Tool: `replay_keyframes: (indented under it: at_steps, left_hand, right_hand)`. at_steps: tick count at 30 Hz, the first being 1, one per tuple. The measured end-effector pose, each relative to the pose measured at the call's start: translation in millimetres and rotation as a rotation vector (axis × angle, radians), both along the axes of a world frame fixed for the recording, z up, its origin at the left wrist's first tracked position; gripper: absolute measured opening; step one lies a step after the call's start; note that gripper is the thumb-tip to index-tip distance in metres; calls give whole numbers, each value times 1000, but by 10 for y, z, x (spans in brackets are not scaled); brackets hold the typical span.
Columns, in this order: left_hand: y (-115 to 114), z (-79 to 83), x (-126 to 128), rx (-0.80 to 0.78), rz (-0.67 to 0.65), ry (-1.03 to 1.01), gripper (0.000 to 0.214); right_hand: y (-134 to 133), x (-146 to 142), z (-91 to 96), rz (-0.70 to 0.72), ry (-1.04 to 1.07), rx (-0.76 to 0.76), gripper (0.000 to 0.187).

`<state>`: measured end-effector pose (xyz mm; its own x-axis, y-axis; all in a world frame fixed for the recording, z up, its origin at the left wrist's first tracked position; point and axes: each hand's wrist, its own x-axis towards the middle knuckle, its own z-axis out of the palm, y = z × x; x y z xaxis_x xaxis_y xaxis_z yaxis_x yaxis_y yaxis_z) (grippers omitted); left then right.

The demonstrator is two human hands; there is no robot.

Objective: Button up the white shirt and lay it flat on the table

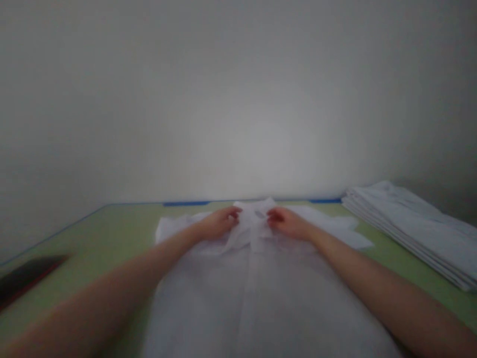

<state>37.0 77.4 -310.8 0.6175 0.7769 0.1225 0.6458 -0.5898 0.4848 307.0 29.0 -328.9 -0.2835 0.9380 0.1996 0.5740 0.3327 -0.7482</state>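
A thin white garment (257, 298) lies spread out in front of me, with a strip running down its middle. Its gathered collar part (255, 211) is at the far end, near the table's back edge. My left hand (219, 223) is closed, its curled fingers gripping the left side of this collar. On the opposite side, my right hand (286, 222) pinches the collar's right edge between thumb and fingers. White folds of the garment stick out beyond both wrists. Blur hides the fine detail of the fingertips and the cloth.
A stack of folded white garments (410, 219) lies at the right on the green tabletop (108, 233). At the left edge is a dark, blurred object (30, 276) with a red edge. A plain pale wall (238, 99) rises behind the table's blue-trimmed back edge.
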Motion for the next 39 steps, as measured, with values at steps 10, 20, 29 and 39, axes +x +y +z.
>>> replay_keyframes:
  at_steps: [10,20,29,39]
  left_hand:
    - [-261,281,480,311,-183,276,30]
    - [-381,247,454,123,-637,176,26]
    - [-160,149,379,-241,-461,-130,19]
    - [-275,-50,678,-274,-39,-358,29]
  right_hand:
    - [-374,-144,-50,-42,-418,311,13]
    - [-141,7,-93,-257,-90,152,32]
    - [-184,0,-30,-190,-8,155,34]
    - [-270,-77,19,-268,24,428,23]
